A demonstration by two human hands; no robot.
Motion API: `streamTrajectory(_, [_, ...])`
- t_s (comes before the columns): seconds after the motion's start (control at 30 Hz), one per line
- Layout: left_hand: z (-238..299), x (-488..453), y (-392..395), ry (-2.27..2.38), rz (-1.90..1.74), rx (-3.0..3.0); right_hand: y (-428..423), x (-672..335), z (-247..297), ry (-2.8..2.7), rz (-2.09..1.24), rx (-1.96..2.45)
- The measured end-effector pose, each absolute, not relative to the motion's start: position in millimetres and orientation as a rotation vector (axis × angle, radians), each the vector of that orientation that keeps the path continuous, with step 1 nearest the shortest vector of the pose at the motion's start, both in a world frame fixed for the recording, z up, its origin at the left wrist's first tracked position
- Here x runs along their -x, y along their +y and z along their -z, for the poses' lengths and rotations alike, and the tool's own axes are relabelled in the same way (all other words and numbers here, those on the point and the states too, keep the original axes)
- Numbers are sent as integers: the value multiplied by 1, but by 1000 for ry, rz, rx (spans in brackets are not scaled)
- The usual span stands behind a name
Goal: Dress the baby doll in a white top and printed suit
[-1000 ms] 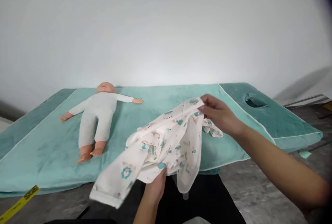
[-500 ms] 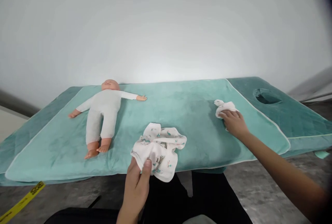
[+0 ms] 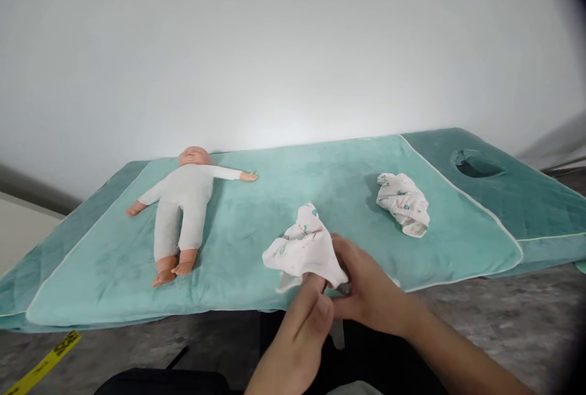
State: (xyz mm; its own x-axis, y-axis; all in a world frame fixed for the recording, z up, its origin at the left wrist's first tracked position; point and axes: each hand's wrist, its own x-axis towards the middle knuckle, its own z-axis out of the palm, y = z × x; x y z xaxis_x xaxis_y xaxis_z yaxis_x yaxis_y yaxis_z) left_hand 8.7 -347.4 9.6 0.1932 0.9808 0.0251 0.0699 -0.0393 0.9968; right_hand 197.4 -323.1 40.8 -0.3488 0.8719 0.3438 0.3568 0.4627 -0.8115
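Note:
In front of me, a small white printed baby garment (image 3: 304,248) is bunched up over the near edge of the bed. My left hand (image 3: 300,337) is closed on its lower edge, fingers partly hidden by the fabric. Gripping the right side of the same garment is my right hand (image 3: 373,288), its fingertips tucked behind the cloth. A second white printed baby garment (image 3: 403,202) lies crumpled farther right, touched by neither hand. To the left, a baby doll (image 3: 185,202) in a white bodysuit lies on its back, arms spread.
A light green cover (image 3: 105,260) with white piping lies over a darker green bed (image 3: 531,199) that has a face hole (image 3: 478,164) at right. Behind stands a pale wall (image 3: 293,47). Yellow tape (image 3: 43,364) shows at lower left.
My right hand has let go of the crumpled garment on the right and come over to the one in my left hand. That garment has shifted right and is more bunched.

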Motion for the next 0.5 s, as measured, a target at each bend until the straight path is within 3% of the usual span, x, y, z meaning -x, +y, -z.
streamTrajectory(0.13, [-16, -3, -337, 1278, -1074, -1966, -317, -216, -24, -1928, -688, 1067])
streamTrajectory(0.33, [-14, 11, -328, 1707, -1778, -2173, -318, -224, -41, -1762, -334, 1082])
streamTrajectory(0.4, [-13, 12, -324, 1702, -1724, -2168, -319, -218, -53, -1743, -475, 967])
streamTrajectory(0.5, [-16, 7, -314, 1414, -1305, -2311, -317, -212, -67, -1821, -693, 814])
